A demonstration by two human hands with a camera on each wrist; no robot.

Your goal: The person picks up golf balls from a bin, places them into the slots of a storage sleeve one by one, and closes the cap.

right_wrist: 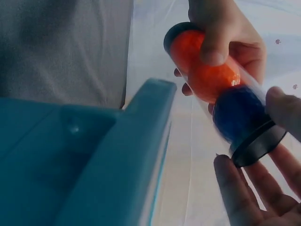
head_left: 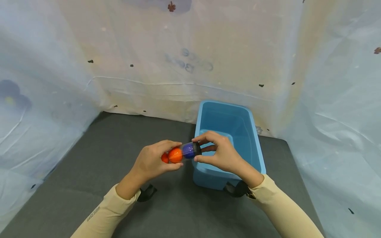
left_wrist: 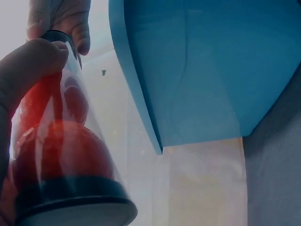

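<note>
A clear plastic tube (head_left: pixel 180 154) with black end caps lies level between my two hands, just left of the blue bin (head_left: pixel 253 132). Inside it sit orange balls (head_left: pixel 175 155) and a blue ball (head_left: pixel 188 150). My left hand (head_left: pixel 153 162) grips the orange end. My right hand (head_left: pixel 218 152) pinches the black cap (head_left: pixel 197 148) at the blue-ball end. In the right wrist view the tube (right_wrist: pixel 221 89) shows the orange ball (right_wrist: pixel 202 70), the blue ball (right_wrist: pixel 237 113) and the cap (right_wrist: pixel 258 143) between fingertips. The left wrist view shows the tube (left_wrist: pixel 66 141) close up.
The blue bin (right_wrist: pixel 117 155) stands on a dark grey table (head_left: pixel 89 185), and its inside looks bare. Pale patterned sheeting (head_left: pixel 178 59) walls the table at the back and both sides. In the left wrist view the bin's wall (left_wrist: pixel 211 70) fills the right.
</note>
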